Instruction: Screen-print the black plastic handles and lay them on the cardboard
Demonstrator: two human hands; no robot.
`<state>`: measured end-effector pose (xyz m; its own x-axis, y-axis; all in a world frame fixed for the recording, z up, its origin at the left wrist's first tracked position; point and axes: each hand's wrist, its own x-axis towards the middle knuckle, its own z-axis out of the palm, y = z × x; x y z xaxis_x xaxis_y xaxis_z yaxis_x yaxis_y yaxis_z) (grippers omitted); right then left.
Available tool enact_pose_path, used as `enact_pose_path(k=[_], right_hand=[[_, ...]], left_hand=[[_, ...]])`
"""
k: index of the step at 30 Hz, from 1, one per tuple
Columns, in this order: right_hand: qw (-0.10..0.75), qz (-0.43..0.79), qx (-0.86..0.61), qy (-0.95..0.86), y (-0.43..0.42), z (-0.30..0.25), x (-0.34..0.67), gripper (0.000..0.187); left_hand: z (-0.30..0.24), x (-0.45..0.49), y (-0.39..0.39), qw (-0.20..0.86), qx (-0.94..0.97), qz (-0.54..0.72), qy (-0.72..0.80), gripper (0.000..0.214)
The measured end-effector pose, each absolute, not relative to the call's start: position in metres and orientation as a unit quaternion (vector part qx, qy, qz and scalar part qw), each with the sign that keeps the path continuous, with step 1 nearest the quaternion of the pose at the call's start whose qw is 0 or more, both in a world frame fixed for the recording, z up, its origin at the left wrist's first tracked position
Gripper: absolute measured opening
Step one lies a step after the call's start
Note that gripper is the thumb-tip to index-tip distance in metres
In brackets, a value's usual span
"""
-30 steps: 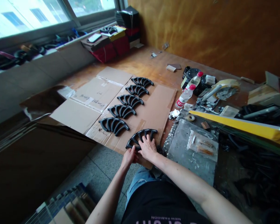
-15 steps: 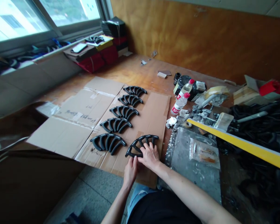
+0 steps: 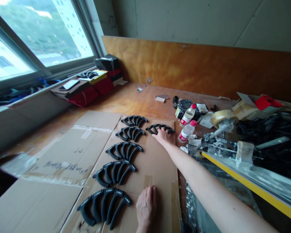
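At the far right of the flattened cardboard (image 3: 157,155), my right hand (image 3: 163,135) reaches out with its fingers curled onto a fan-shaped row of black curved handles (image 3: 155,127). Part of that row is hidden by the hand. My left hand (image 3: 146,205) rests low on the cardboard, fingers together and curled in, with no object visible in it. To its left lies the nearest row of black handles (image 3: 104,207). Several similar rows, such as the farthest row (image 3: 134,120), run away from me in a column.
Two plastic bottles (image 3: 186,132) with red caps stand right of the cardboard. A yellow-edged bar (image 3: 244,181), a tape roll (image 3: 221,118) and a heap of black parts (image 3: 262,136) lie farther right. Red bundles (image 3: 87,92) sit by the window.
My right hand and the row under it have moved from the near end of the cardboard to its far end. My left hand has come away from that row. The view has tilted up.
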<state>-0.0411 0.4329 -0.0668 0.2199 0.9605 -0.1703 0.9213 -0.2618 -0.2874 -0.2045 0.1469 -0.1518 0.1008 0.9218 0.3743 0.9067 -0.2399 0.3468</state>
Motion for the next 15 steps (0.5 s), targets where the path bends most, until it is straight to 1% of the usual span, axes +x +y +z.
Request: enact_pose_path(k=[5,9,13,15], right_hand=[[0.075,0.147,-0.797,-0.582,0.480,-0.080,-0.049,0.049],[0.085,0.146,-0.783,-0.599,0.496,-0.076,-0.053,0.048],[0.087,0.172,-0.776,-0.600,0.493,-0.067,-0.056,0.051],[0.111,0.163,-0.759,-0.620,0.476,-0.063,-0.061,0.054]], left_hand=[[-0.171,-0.207,0.148,-0.006,0.744,0.292,0.601,0.020],[-0.183,-0.203,0.149,-0.024,0.722,0.312,0.617,0.021],[-0.182,-0.202,0.150,0.005,0.715,0.297,0.633,0.025],[-0.178,-0.203,0.152,0.033,0.713,0.277,0.643,0.027]])
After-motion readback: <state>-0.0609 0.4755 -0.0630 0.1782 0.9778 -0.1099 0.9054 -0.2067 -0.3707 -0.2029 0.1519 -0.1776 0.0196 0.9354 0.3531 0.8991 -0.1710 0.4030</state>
